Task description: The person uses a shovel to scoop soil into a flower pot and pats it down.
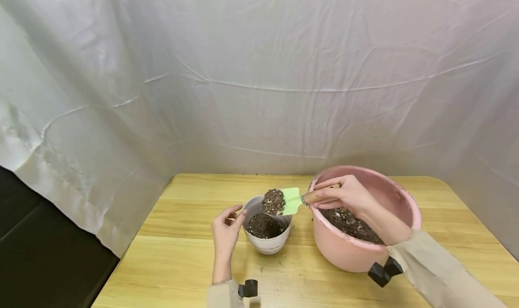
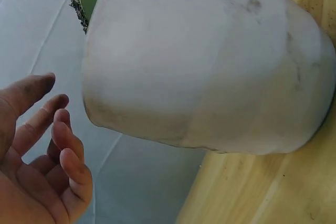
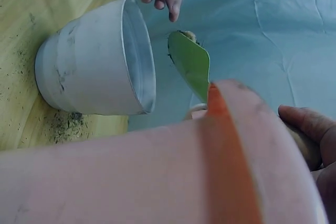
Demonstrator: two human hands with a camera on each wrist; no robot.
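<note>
Fingers of the right hand (image 1: 344,195) gripped a soil-laden trowel (image 1: 284,201) over the white pot (image 1: 266,229); the left hand (image 1: 226,229) hovered open beside it.

Makeshift studio: white sheet (image 1: 259,74) behind wooden table (image 1: 182,263).

Green trowel (image 1: 291,201) with wooden handle: held level at 12 o'clock above the pot rim, blade heaped with dark soil (image 1: 273,201). White round pot (image 1: 266,229): upright on the table, partly filled with soil. Pink basin (image 1: 365,218): upright at 3 o'clock of the pot, soil inside.
</note>
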